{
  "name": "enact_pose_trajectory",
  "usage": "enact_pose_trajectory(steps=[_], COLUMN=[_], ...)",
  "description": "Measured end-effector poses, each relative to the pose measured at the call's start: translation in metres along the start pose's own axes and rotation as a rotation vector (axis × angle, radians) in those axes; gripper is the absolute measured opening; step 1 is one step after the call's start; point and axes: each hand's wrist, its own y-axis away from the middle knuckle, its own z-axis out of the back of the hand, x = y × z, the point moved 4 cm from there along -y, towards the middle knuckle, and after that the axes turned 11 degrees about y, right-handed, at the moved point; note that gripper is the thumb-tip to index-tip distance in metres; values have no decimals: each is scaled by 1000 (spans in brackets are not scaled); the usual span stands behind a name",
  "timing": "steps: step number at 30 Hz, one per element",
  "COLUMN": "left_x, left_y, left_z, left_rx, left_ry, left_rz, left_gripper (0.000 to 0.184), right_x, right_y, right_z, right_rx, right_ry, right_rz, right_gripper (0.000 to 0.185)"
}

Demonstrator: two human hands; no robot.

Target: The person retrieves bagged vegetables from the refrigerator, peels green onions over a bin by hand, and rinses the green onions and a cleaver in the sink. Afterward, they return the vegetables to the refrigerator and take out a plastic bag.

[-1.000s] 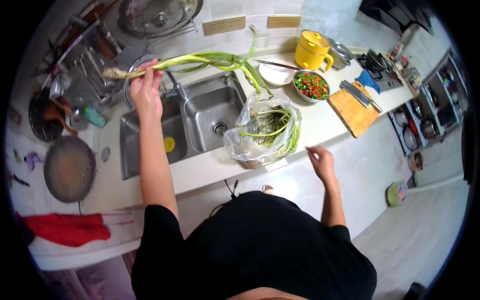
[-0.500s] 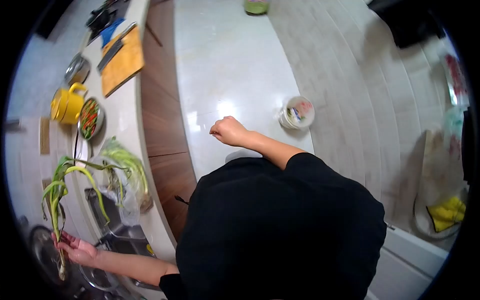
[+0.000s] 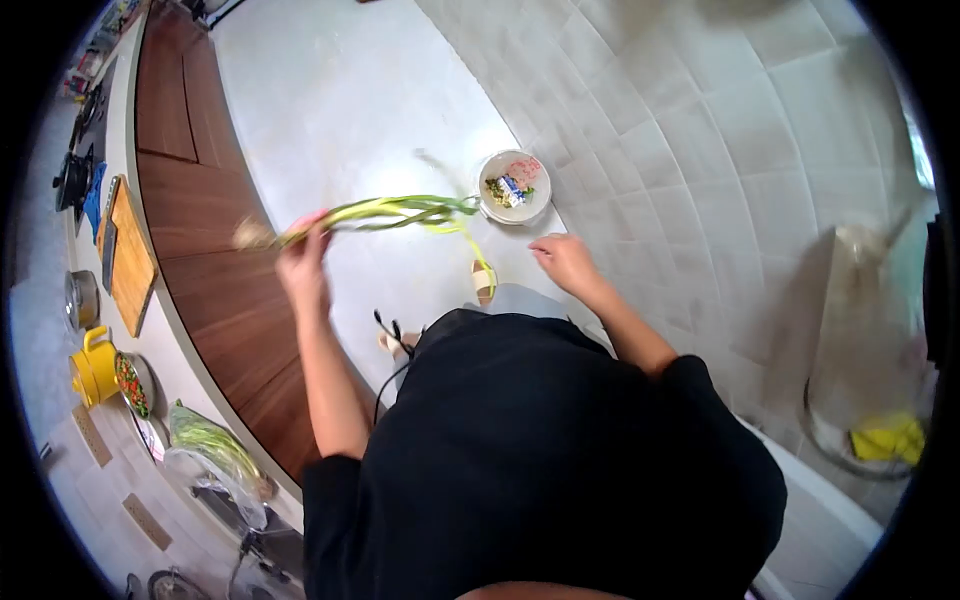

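Observation:
My left hand (image 3: 305, 262) is closed around the lower stalk of a long green onion (image 3: 385, 210), held out over the floor. Its pale root end points left and is blurred, while the limp green leaves stretch right towards a white waste bucket (image 3: 515, 218). One yellow-green leaf droops down over my foot. Just below the bucket is my right hand (image 3: 567, 264), its fingers curled in with nothing visible in them. Inside the bucket lie scraps and a blue-and-white wrapper.
Along the counter (image 3: 190, 385) on the left are a wooden cutting board (image 3: 132, 265) with a knife (image 3: 108, 256), a yellow kettle (image 3: 94, 368), a bowl of chopped red and green peppers (image 3: 132, 385), and a bag of green onions (image 3: 215, 445) beside the sink. A tiled wall (image 3: 680, 200) runs along the right.
My left hand has carried the green onion from above the sink to over the floor, near the bucket. My view has turned, and my right hand is now beside the bucket.

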Motion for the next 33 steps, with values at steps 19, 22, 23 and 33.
enact_pose_trajectory(steps=[19,22,23,33], left_x=[325,350,358,412], left_y=[-105,-111,-112,-102], left_z=[-234,-239,-239,-229], left_rx=[740,726,701,698], left_ry=[-222,-120,-52,-144], left_rz=[967,999,1024,1054], left_gripper=[13,23,32,19], right_x=[-150,-156,-157,-204], right_y=[-148,-156,-160,-179], right_z=[-121,-119,-114,-152], right_rx=[-192,-170,-165,-156], right_ry=[-723,-826,-938,-1515], right_rz=[-650,-806,-846,-1017], right_gripper=[21,15,11,15])
